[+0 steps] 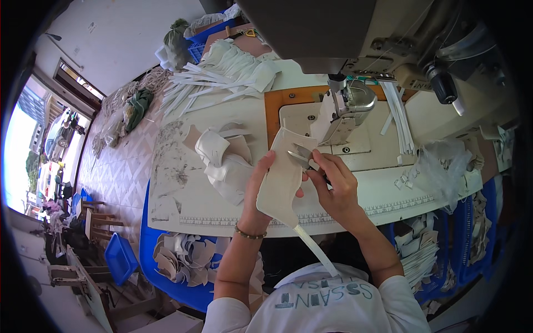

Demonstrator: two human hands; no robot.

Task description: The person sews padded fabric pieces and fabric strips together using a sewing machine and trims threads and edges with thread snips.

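My left hand (259, 183) holds up a cream, curved leather-like piece (282, 177) with a long white strip (315, 248) hanging from its lower end toward my chest. My right hand (333, 183) grips small metal snips (301, 156), their blades at the piece's upper right edge. Both hands hover over the front of a white worktable (183, 205), just before the sewing machine's post and foot (341, 111).
A heap of cream pieces (225, 158) lies left of my hands. White strips (219, 77) are piled at the table's back, more strips (401, 114) to the right. Clear plastic bag (438, 166) at right. Blue bins (183, 266) with cut pieces stand beneath the table.
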